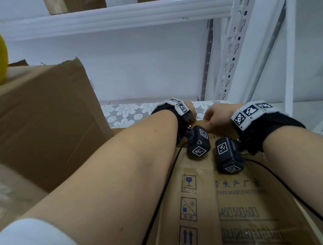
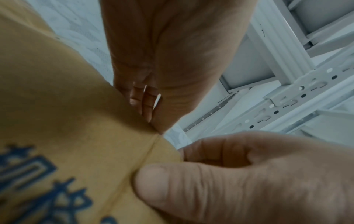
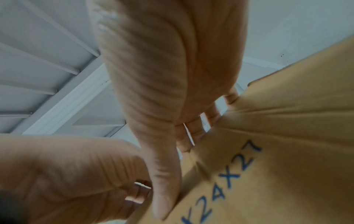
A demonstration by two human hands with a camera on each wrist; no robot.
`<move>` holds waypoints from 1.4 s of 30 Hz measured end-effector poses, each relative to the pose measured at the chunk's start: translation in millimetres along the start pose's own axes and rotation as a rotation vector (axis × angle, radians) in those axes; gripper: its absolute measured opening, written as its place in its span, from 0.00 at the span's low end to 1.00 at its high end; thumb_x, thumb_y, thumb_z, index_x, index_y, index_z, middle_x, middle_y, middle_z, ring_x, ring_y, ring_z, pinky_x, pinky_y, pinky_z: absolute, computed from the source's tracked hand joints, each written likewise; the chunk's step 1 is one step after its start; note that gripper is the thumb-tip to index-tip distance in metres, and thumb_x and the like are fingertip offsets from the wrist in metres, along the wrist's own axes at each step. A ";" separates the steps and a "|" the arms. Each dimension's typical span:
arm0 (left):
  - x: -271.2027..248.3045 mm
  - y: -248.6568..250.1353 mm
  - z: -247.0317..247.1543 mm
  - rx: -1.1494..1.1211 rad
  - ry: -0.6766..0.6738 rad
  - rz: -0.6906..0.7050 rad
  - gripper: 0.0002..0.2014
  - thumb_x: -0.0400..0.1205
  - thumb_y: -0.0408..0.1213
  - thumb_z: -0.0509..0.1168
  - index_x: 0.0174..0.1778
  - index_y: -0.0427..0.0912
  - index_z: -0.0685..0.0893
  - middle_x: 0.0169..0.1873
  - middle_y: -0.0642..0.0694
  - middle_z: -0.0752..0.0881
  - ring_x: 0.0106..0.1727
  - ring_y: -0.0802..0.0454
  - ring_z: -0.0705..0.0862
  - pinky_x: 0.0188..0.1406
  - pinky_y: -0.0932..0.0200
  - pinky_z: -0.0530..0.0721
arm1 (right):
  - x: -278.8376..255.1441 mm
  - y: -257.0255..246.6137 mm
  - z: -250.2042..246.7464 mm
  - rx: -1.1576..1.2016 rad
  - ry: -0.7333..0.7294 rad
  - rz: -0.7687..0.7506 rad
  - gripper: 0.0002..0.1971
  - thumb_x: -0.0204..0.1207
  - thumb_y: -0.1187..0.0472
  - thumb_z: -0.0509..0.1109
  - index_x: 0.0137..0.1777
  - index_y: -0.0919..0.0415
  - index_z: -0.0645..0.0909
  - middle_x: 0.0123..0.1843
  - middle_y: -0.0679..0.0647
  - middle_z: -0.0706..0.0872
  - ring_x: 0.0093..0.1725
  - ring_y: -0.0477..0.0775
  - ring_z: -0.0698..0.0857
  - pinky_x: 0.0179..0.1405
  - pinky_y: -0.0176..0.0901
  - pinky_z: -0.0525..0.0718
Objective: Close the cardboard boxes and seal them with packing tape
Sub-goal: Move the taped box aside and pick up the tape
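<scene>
Open box (image 1: 47,118) walls off the left; shelf upright (image 1: 238,51) bounds the right. Between them, lace-covered surface (image 1: 124,112) beyond the printed box (image 1: 245,207) appears passable.

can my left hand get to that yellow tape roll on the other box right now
Probably yes, once it lets go. The yellow tape roll sits on top of the open box on the left, with nothing visible between. But the left hand is at the far edge of the printed box, beside the right hand.
</scene>
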State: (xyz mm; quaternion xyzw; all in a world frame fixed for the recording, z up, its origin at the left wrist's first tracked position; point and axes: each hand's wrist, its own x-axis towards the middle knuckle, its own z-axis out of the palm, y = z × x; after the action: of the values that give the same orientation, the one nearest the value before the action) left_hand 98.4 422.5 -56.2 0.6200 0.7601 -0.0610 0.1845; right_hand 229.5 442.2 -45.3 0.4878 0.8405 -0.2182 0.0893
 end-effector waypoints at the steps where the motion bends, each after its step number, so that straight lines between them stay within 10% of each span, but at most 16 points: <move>1: 2.5 -0.6 1.7 0.029 -0.001 0.005 0.16 0.85 0.38 0.62 0.65 0.34 0.82 0.35 0.48 0.81 0.34 0.55 0.81 0.33 0.67 0.79 | -1.2 -0.7 -0.1 0.003 0.004 -0.001 0.23 0.66 0.43 0.77 0.55 0.58 0.86 0.51 0.55 0.89 0.52 0.55 0.86 0.57 0.48 0.84; 7: 5.2 4.7 3.9 0.029 0.037 0.023 0.21 0.85 0.50 0.59 0.66 0.38 0.80 0.62 0.39 0.83 0.61 0.44 0.81 0.59 0.53 0.77 | -8.1 0.9 -3.0 0.037 -0.031 -0.014 0.24 0.66 0.41 0.77 0.60 0.50 0.82 0.56 0.50 0.85 0.56 0.53 0.82 0.60 0.50 0.80; 15: 12.3 12.6 0.3 -0.128 -0.054 -0.007 0.08 0.79 0.43 0.67 0.44 0.43 0.84 0.39 0.47 0.84 0.45 0.47 0.80 0.44 0.59 0.76 | -17.2 5.8 -1.6 0.098 0.040 -0.014 0.15 0.68 0.46 0.75 0.50 0.53 0.83 0.49 0.52 0.88 0.50 0.54 0.86 0.56 0.53 0.86; 21: 37.1 -3.8 14.6 -0.624 -0.163 -0.082 0.12 0.69 0.46 0.76 0.47 0.49 0.91 0.49 0.48 0.91 0.55 0.48 0.87 0.61 0.49 0.84 | -19.8 8.3 -4.7 0.135 0.046 -0.027 0.16 0.68 0.48 0.77 0.52 0.54 0.83 0.53 0.53 0.87 0.53 0.56 0.85 0.56 0.52 0.86; 26: 13.8 -5.6 10.6 -1.222 0.115 -0.164 0.17 0.84 0.28 0.63 0.70 0.34 0.79 0.49 0.46 0.82 0.33 0.56 0.83 0.20 0.66 0.80 | -19.4 8.0 -9.5 0.132 0.083 0.020 0.18 0.77 0.53 0.71 0.60 0.65 0.82 0.61 0.63 0.84 0.58 0.60 0.82 0.60 0.50 0.79; 30: 1.1 -11.3 14.6 -1.676 0.339 -0.231 0.15 0.84 0.20 0.58 0.67 0.28 0.78 0.49 0.35 0.83 0.15 0.56 0.83 0.14 0.64 0.81 | -17.1 9.5 -8.1 0.157 0.132 0.056 0.25 0.79 0.56 0.69 0.72 0.69 0.72 0.70 0.66 0.78 0.67 0.64 0.78 0.59 0.49 0.76; 34: -3.4 -24.3 21.7 -1.845 0.476 -0.313 0.12 0.81 0.17 0.62 0.58 0.28 0.83 0.37 0.34 0.84 0.29 0.43 0.87 0.27 0.58 0.89 | -14.7 11.2 -9.2 0.183 0.194 0.024 0.28 0.78 0.60 0.70 0.76 0.64 0.66 0.73 0.62 0.74 0.68 0.61 0.76 0.63 0.46 0.73; 37: -7.4 -35.4 20.2 -1.952 0.494 -0.361 0.08 0.81 0.20 0.64 0.45 0.37 0.84 0.47 0.29 0.87 0.47 0.36 0.89 0.52 0.46 0.89 | -12.6 12.0 -11.6 0.193 0.284 -0.010 0.25 0.79 0.62 0.68 0.74 0.64 0.69 0.72 0.62 0.74 0.68 0.62 0.76 0.65 0.47 0.74; 42: -19.2 -39.8 9.6 -2.041 0.581 -0.337 0.05 0.82 0.24 0.64 0.48 0.37 0.82 0.50 0.30 0.86 0.55 0.36 0.88 0.57 0.48 0.87 | -13.5 6.5 -15.9 0.090 0.348 -0.031 0.22 0.81 0.70 0.61 0.74 0.62 0.70 0.71 0.61 0.76 0.69 0.61 0.75 0.63 0.46 0.73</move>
State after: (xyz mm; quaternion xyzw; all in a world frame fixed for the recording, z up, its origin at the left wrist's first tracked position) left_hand 65.1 392.9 -63.7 0.0510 0.5423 0.7277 0.4167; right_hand 242.9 441.7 -28.1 0.5088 0.8400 -0.1692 -0.0826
